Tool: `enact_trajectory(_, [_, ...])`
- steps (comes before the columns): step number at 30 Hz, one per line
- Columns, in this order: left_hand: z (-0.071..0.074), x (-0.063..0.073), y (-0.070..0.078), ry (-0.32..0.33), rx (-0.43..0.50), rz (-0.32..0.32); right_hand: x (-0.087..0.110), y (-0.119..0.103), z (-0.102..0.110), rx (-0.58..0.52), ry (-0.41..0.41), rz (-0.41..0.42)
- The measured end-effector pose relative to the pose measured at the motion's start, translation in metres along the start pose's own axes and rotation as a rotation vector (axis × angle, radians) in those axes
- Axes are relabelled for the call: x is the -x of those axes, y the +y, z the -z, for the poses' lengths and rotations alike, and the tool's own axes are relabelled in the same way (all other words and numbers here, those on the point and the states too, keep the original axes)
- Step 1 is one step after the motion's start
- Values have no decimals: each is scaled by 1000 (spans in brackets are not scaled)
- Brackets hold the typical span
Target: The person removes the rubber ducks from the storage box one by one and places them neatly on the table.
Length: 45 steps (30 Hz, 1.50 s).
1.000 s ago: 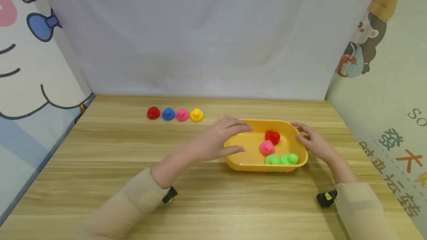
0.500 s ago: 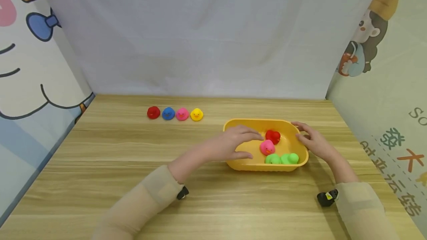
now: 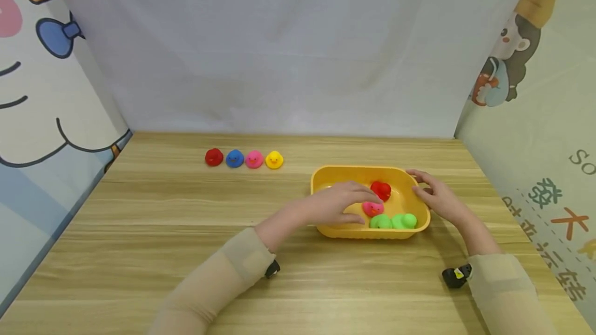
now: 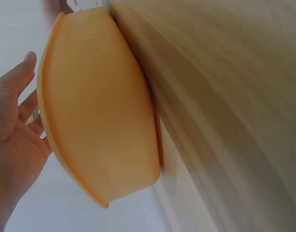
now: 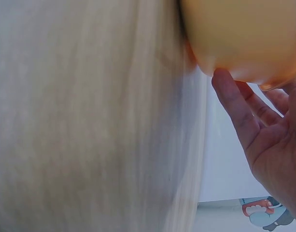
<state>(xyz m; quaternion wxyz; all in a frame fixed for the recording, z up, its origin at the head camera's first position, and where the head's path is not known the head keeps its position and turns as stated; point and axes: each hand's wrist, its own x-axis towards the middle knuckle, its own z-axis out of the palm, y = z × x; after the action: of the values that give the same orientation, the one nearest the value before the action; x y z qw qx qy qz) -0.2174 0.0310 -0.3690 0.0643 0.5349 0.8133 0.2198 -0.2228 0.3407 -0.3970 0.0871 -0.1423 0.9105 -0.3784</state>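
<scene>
A yellow plastic basin (image 3: pixel 344 232) holds a red rubber duck (image 3: pixel 381 190), a pink rubber duck (image 3: pixel 372 210) and two green rubber ducks, one at the front corner (image 3: pixel 404 221) and one beside it (image 3: pixel 381 222). My left hand (image 3: pixel 332 204) reaches over the basin from the left, thumb and fingers spread apart with nothing between them. Its fingertips overlap the pink duck in the head view. In the left wrist view this hand shows above the rim of the basin (image 4: pixel 97 106). At the basin's right end my right hand (image 3: pixel 437 200) grips the rim, thumb on the near side and fingers behind.
Along the back left of the wooden table (image 3: pixel 153 211) stands a row: a red duck (image 3: pixel 214 157), a blue duck (image 3: pixel 235 158), a pink duck (image 3: pixel 254 159) and a yellow duck (image 3: pixel 274 160). A pale curtain (image 3: pixel 288 56) hangs behind the table's far edge.
My left hand has moved right and slightly toward me, from the basin's left rim to over the pink duck inside. My right hand and the ducks have stayed in place.
</scene>
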Motion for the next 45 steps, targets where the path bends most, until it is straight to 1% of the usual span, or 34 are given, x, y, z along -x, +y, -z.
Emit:
enact_trajectory(9, [-13,-13,-5,10,32,-8,2,-3,1,-15,-20,-4])
enact_trajectory(15, [-20,-20,-9,-5,28,-33,2,-3,0,-2,-15,-9])
enact_trajectory(20, [-24,-28,-11,-39,45,-43,3,-2,0,2,-9,-3])
enact_trajectory(25, [-27,-35,-9,-88,50,-77,3,-4,1,-14,-19,-10])
enact_trajectory(31, [-30,-41,-7,-110,35,-105,4,-5,2,-9,-24,-18])
enact_trajectory(36, [-31,-44,-4,-129,45,-83,4,-6,2,-1,-25,-18])
enact_trajectory(45, [-33,-47,-4,-142,31,-46,4,-8,2,-5,-28,-14])
